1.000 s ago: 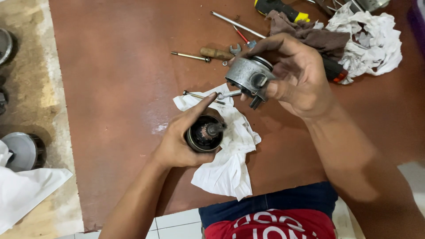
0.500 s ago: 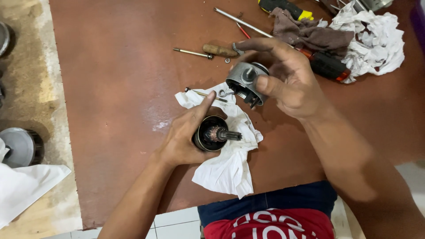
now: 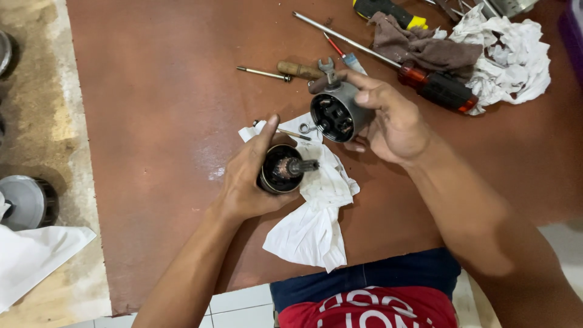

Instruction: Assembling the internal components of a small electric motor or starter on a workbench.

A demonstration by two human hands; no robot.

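- We see the work half done: the motor lies in two parts, not yet joined.
- Brown mat [image 3: 170, 91] beyond our fingers; pale floor tiles near our lap.
- White rag [image 3: 313, 225] under our left hand's fingertips.
- Left hand [image 3: 252, 179], fingers wrapped round the dark housing with shaft [image 3: 282, 170].
- Right hand [image 3: 395, 118], fingers closed on the grey end cap [image 3: 340, 112], just above.
- Screwdrivers [image 3: 437, 85] lie past our right fingertips.

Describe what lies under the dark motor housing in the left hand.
Under the housing, held by the left hand, a crumpled white rag lies on the brown mat. The hand and housing cover part of the rag, so anything beneath them stays unseen.
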